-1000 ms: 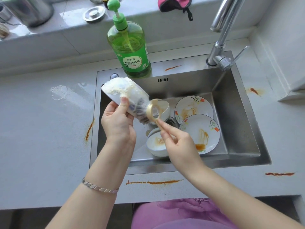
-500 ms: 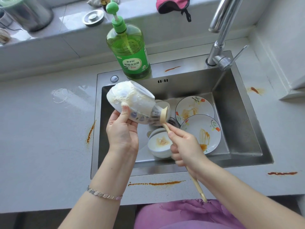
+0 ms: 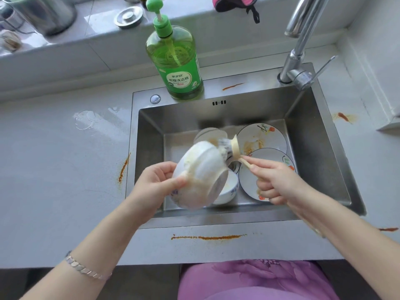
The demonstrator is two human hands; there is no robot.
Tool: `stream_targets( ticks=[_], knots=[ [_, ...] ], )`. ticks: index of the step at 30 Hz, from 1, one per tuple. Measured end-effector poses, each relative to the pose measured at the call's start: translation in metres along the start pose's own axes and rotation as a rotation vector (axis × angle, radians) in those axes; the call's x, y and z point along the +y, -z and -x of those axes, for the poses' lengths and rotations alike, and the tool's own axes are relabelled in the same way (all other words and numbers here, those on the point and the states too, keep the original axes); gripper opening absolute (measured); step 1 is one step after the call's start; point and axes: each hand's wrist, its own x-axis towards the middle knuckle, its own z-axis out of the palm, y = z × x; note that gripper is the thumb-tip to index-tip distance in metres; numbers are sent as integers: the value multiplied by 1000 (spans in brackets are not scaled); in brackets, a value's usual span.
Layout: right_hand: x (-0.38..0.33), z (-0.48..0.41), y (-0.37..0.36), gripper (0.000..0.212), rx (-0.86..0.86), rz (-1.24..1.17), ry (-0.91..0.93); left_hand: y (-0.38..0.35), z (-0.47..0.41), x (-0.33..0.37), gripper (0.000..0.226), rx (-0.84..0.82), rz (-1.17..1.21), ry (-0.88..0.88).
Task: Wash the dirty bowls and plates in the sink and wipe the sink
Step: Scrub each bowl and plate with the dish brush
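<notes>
Steel sink (image 3: 151,148), frame centre | left hand (image 3: 155,185) fingers grip soapy white bowl (image 3: 201,169) | right hand (image 3: 275,180) fingers grip wooden dish brush (image 3: 234,148), bristles on bowl

bottle (image 3: 175,61) behind sink (image 3: 320,161) – plates (image 3: 263,137) inside at right, bowl (image 3: 225,189) left of them

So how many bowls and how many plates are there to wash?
Bowls: 3, the soapy bowl in the left hand, the near bowl and the far bowl in the sink.
Plates: 2, the far plate and the near plate.
Total: 5.
</notes>
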Motion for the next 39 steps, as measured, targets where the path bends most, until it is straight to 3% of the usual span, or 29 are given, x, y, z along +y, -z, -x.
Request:
stream_targets(
  ticks=[5,9,15,18,23,26,30,34,39],
  knots=[
    [-12,18,-21,36,-72,486,310,0,0,-13,18,26,-194,38],
    [-12,5,-13,35,8,471,197,-1,3,-16,19,-13,-153,11],
    [-15,15,-18,35,-81,450,236,3,2,-20,31,-20,-206,-5],
    [-15,6,-11,35,-44,462,184,3,3,-21,24,-49,-220,-1],
    [-27,9,-15,34,-100,498,268,7,2,-15,25,-73,-204,-28],
    [-11,-17,0,32,-8,400,147,11,1,-8,35,-61,-111,-71],
    [23,-28,-9,32,52,207,57,12,-6,-6,46,77,208,-88],
    [31,-23,-30,34,121,67,123,-8,-20,-7,9,345,354,-53],
    [36,-8,-58,37,145,129,279,-28,-34,-10,8,546,443,20]
  ],
)
